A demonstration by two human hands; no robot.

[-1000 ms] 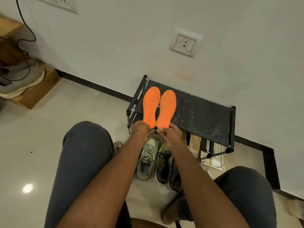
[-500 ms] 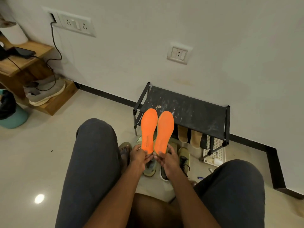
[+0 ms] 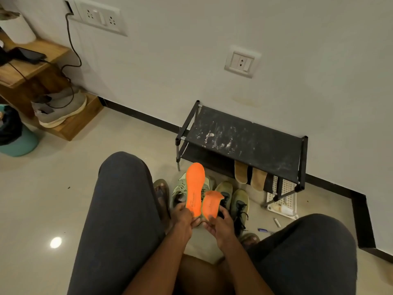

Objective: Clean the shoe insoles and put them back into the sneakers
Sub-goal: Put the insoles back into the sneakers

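Since the earlier frame both insoles have come off the rack and down toward the lap, and the right one now bends over at its toe. The left hand pinches the heel of the left insole between thumb and fingers, holding it upright over the pale sneakers, probably to line it up for going back in. The right hand curls its fingers round the heel of the right insole, which sits just beside the first, likely flexed for feeding into a shoe.
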